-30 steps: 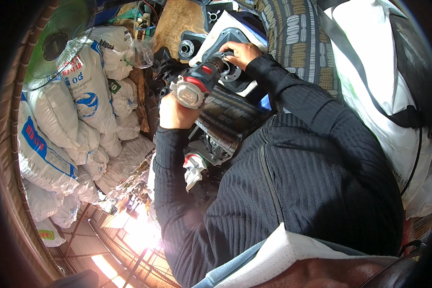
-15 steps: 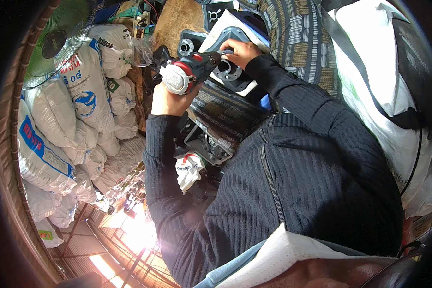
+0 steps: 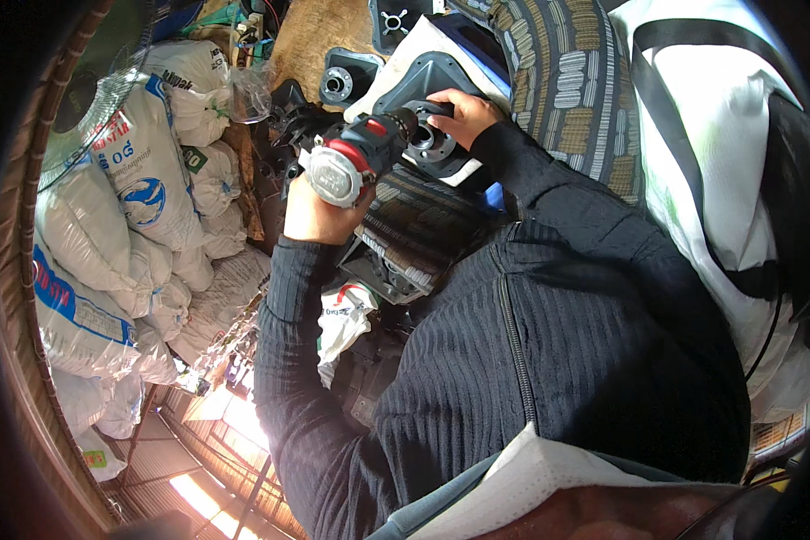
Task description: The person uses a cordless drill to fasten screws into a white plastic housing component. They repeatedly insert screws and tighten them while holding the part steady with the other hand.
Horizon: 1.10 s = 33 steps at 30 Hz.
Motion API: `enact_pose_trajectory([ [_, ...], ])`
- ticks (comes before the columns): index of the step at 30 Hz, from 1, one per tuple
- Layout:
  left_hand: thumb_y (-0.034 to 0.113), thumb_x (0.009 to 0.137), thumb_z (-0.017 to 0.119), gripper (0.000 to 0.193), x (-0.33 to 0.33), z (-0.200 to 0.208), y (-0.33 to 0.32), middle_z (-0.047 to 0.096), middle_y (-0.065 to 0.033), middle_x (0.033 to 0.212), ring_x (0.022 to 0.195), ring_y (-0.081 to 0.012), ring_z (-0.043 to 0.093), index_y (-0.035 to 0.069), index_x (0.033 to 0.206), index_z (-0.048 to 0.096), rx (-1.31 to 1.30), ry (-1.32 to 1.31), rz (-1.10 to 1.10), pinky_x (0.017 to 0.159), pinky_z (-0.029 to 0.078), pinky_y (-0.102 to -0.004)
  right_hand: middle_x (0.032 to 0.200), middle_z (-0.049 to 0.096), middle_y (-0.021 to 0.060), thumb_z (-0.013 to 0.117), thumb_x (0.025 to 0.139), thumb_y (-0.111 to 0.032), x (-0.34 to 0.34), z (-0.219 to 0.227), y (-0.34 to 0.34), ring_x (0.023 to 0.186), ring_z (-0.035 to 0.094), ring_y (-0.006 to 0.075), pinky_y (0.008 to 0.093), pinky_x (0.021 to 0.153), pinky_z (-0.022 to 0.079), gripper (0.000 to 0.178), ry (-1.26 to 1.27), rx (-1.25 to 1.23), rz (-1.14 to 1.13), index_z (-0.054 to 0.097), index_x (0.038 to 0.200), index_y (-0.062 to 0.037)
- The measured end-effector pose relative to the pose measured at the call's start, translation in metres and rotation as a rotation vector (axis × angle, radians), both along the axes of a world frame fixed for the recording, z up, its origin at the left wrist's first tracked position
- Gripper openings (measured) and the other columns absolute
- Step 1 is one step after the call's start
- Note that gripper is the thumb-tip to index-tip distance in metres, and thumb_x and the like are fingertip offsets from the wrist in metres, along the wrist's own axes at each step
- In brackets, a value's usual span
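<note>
While dark ribbed sleeve [image 3: 549, 360] fills foreground, left hand [image 3: 319, 216] wraps fully round red-and-black power tool [image 3: 355, 162], nose at bearing hole. Right hand [image 3: 463, 112] clamps grey metal housing [image 3: 441, 85] beyond. Advice: hold tool square, housing steady. White sacks [image 3: 126, 225] farther left.

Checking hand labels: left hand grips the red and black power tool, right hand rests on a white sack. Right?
Not quite. The left hand does grip the red and black power tool, but the right hand rests on the dark metal flange part, not on a sack. The white sacks are stacked apart, to the left. The head view shows this.
</note>
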<state>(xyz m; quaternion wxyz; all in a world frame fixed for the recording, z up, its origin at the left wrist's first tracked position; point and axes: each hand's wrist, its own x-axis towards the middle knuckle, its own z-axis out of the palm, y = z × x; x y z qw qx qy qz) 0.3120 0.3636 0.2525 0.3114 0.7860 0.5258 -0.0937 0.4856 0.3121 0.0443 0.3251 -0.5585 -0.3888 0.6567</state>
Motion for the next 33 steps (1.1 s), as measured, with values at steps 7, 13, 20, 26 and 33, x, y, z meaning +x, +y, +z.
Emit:
enact_pose_trajectory([
  [7, 0.019, 0.065, 0.075, 0.031, -0.01, -0.013, -0.005, 0.067, -0.0116, 0.083, 0.077, -0.0302, 0.065, 0.008, 0.092, 0.065, 0.007, 0.071, -0.122, 0.068, 0.053, -0.0364, 0.062, 0.055, 0.0028, 0.068, 0.082, -0.031, -0.001, 0.006, -0.002, 0.056, 0.052, 0.012, 0.0293, 0.055, 0.042, 0.03, -0.092, -0.076, 0.036, 0.06, 0.096, -0.0059],
  [13, 0.021, 0.068, 0.074, 0.03, 0.002, -0.014, 0.002, 0.067, -0.0128, 0.082, 0.075, -0.0299, 0.066, 0.007, 0.092, 0.065, -0.013, 0.009, 0.011, 0.069, 0.053, -0.0361, 0.063, 0.056, 0.004, 0.066, 0.084, -0.03, 0.003, 0.006, 0.0, 0.057, 0.054, 0.0134, 0.0304, 0.056, 0.042, 0.027, -0.158, 0.004, 0.093, 0.061, 0.098, -0.007],
  [20, 0.012, 0.074, 0.071, 0.029, -0.022, -0.005, -0.072, 0.068, -0.0136, 0.093, 0.081, -0.0221, 0.068, 0.005, 0.101, 0.064, 0.068, 0.167, 0.224, 0.066, 0.054, -0.0329, 0.066, 0.061, 0.0002, 0.069, 0.084, -0.029, -0.02, -0.023, 0.01, 0.052, 0.052, 0.0087, 0.0274, 0.049, 0.041, 0.026, -0.091, 0.083, 0.175, 0.065, 0.096, -0.0062],
  [26, 0.016, 0.069, 0.069, 0.073, -0.022, -0.023, -0.202, 0.061, -0.0211, 0.108, 0.099, -0.0354, 0.061, 0.01, 0.136, 0.039, -0.011, -0.102, 0.311, 0.084, 0.05, -0.0409, 0.078, 0.066, 0.0013, 0.072, 0.083, -0.028, 0.015, -0.03, 0.015, 0.068, 0.06, 0.0085, 0.0241, 0.059, 0.049, 0.027, 0.214, -0.049, 0.007, 0.066, 0.091, -0.0034],
  [33, 0.027, 0.078, 0.073, 0.081, -0.08, -0.019, -0.223, 0.049, -0.018, 0.134, 0.122, -0.024, 0.047, -0.002, 0.142, 0.031, -0.066, -0.907, 0.995, 0.103, 0.036, -0.0362, 0.092, 0.066, 0.0028, 0.061, 0.09, -0.018, 0.007, 0.066, 0.014, 0.081, 0.066, 0.0149, 0.0335, 0.069, 0.058, 0.017, 0.709, -0.146, 0.169, 0.061, 0.103, -0.0058],
])
